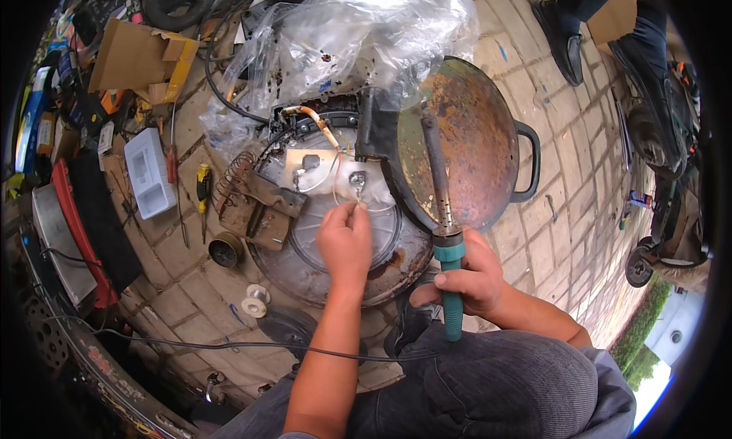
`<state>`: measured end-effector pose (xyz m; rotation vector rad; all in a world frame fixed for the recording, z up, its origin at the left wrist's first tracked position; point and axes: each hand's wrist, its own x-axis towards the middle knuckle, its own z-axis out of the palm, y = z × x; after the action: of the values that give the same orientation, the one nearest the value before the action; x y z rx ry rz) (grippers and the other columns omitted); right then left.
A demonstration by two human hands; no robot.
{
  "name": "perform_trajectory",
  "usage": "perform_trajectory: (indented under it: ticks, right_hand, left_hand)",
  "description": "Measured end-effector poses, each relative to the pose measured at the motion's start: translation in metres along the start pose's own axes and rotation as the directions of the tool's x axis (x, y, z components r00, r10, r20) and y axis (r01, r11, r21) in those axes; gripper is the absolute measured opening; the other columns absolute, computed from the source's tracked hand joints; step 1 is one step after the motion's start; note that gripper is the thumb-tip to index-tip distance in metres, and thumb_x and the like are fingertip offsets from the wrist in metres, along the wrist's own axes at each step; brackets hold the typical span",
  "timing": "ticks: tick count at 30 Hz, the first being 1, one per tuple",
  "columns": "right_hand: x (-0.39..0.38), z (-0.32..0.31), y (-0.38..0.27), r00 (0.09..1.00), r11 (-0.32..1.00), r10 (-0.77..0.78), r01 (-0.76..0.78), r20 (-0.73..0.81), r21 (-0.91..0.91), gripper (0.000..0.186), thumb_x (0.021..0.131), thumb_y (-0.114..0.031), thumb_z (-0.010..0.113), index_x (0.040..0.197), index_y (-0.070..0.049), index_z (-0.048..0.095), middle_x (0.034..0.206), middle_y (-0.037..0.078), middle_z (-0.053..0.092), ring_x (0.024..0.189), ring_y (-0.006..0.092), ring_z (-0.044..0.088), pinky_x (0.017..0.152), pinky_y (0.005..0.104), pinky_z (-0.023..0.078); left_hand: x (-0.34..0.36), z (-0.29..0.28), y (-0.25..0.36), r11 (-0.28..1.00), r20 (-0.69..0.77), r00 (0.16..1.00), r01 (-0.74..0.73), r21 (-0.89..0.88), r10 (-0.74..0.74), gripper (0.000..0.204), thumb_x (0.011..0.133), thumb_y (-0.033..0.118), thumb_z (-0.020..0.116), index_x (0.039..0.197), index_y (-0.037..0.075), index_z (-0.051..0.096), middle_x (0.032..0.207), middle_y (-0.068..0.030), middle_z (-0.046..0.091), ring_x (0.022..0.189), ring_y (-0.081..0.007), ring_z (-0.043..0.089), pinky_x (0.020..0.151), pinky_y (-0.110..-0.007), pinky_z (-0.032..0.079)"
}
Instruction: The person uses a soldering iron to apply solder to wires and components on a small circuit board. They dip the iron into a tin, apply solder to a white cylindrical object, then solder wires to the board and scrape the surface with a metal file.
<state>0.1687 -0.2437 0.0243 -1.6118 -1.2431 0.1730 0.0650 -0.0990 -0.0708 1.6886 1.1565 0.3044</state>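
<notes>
My left hand [345, 241] is pinched closed just below a small round metal part [357, 179], which rests on white padding [335, 181]. What lies between its fingertips is too small to make out. My right hand [476, 275] wraps round the teal handle of a soldering iron [451, 279], whose dark metal shaft points away from me. Under my left hand is the worn, round underside of an opened electric pan [320, 245], with thin wires running over it. Its other round half [476, 149], rust-stained and with a black side handle [528, 161], lies to the right.
A rusty soldering stand [263, 210] with a coil sits left of the pan, beside a round tin [226, 250] and a solder spool [256, 300]. Clear plastic sheeting [366, 35] covers the back. A black cord [252, 346] crosses my legs. Another person's shoe [560, 43] stands at far right.
</notes>
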Motion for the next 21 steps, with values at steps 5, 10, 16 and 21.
perform_trajectory:
  ticks: [5, 10, 16, 21]
  right_hand:
    - [-0.004, -0.006, -0.004, 0.997, 1.000, 0.012, -0.013, 0.072, 0.009, 0.056, 0.070, -0.035, 0.091, 0.112, -0.007, 0.067, 0.078, 0.007, 0.055, 0.067, 0.0260, 0.054, 0.064, 0.0383, 0.045]
    - [-0.014, -0.004, -0.005, 0.994, 0.999, 0.011, -0.005, 0.111, -0.054, 0.051, 0.070, -0.014, 0.084, 0.117, -0.002, 0.067, 0.073, 0.007, 0.053, 0.061, 0.0247, 0.052, 0.056, 0.0358, 0.043]
    - [-0.020, 0.006, -0.007, 0.991, 0.983, 0.120, -0.110, 0.063, -0.144, 0.054, 0.064, -0.003, 0.075, 0.117, 0.005, 0.066, 0.070, 0.008, 0.055, 0.057, 0.0245, 0.053, 0.053, 0.0350, 0.042]
    - [-0.016, 0.006, -0.005, 0.987, 0.980, 0.122, -0.102, 0.108, -0.171, 0.056, 0.062, -0.001, 0.074, 0.117, 0.005, 0.066, 0.070, 0.008, 0.055, 0.057, 0.0249, 0.052, 0.054, 0.0351, 0.043]
  left_hand:
    - [0.002, -0.001, 0.005, 1.000, 0.027, 1.000, -0.006, 0.030, 0.006, 0.022, 0.091, 0.014, 0.072, 0.098, -0.007, 0.072, 0.078, -0.0101, 0.066, 0.069, -0.0159, 0.057, 0.066, -0.033, 0.048]
    - [0.005, 0.001, 0.006, 0.998, 0.049, 0.999, -0.015, 0.066, 0.012, 0.023, 0.092, 0.016, 0.072, 0.099, -0.007, 0.072, 0.080, -0.0137, 0.068, 0.069, -0.0203, 0.061, 0.068, -0.035, 0.049]
    - [0.008, 0.001, 0.007, 0.991, 0.062, 0.998, -0.018, 0.130, 0.010, 0.024, 0.091, 0.017, 0.071, 0.099, -0.006, 0.072, 0.083, -0.0189, 0.070, 0.071, -0.0251, 0.065, 0.069, -0.037, 0.051]
    - [0.008, 0.002, 0.009, 0.993, 0.066, 0.998, 0.017, 0.117, -0.024, 0.019, 0.090, 0.016, 0.069, 0.095, -0.001, 0.074, 0.084, -0.0181, 0.068, 0.074, -0.0366, 0.065, 0.069, -0.043, 0.050]
